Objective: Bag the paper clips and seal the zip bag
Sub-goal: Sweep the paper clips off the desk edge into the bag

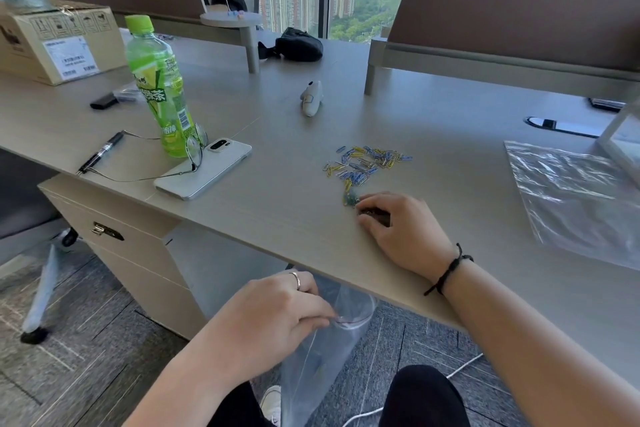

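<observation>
coloured paper clips (367, 163) just beyond right hand (398, 229)

Bare desk (284, 163) lies open between the phone (204, 168) and the paper clips (367, 163), and again between the clips and the flat plastic bag (571, 191) on the right. The green bottle (159, 87), glasses (180, 152) and pen (100, 152) crowd the left side. A small white gadget (311, 98) sits alone farther back.
</observation>
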A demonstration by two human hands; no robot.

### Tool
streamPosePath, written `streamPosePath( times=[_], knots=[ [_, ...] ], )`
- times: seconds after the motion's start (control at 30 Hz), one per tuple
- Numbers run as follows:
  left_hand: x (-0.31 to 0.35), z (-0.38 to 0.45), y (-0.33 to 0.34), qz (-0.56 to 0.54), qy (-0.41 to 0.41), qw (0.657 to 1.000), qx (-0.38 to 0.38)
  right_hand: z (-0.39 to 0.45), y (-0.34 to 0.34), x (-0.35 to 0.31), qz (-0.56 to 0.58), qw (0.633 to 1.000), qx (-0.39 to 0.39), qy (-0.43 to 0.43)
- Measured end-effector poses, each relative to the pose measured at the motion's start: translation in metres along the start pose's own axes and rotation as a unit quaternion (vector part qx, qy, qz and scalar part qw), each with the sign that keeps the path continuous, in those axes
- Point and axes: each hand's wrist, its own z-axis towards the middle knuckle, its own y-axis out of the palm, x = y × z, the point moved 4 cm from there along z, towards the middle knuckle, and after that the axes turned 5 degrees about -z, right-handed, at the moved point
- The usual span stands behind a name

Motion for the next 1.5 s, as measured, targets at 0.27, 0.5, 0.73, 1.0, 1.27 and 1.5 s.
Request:
streamPosePath(
  times=[0.27,0.5,0.73,1.0,1.27,1.5],
  knots=[
    [0.002,0.001,-0.002,0.021,0.003,1.0,0.01,-0.02,0.005,-0.016,0.09,0.994,-0.022,-0.049],
    [0.005,0.001,-0.005,0.032,0.001,0.999,0.013,-0.018,-0.008,-0.003,0.096,0.991,0.053,0.08],
    [0.006,0.002,-0.004,0.035,0.01,0.999,0.012,-0.013,-0.004,0.003,0.244,0.957,0.048,0.151],
    [0.008,0.003,-0.005,0.019,0.011,1.0,0.017,0.008,0.017,-0.028,0.427,0.895,-0.042,0.122],
    [0.004,0.0,-0.007,0.009,0.006,1.0,0.028,0.009,0.02,-0.045,0.471,0.871,-0.09,0.108],
    [0.003,0.0,-0.008,0.001,0.002,0.999,0.038,0.008,0.027,-0.058,0.447,0.885,-0.088,0.097]
  ],
)
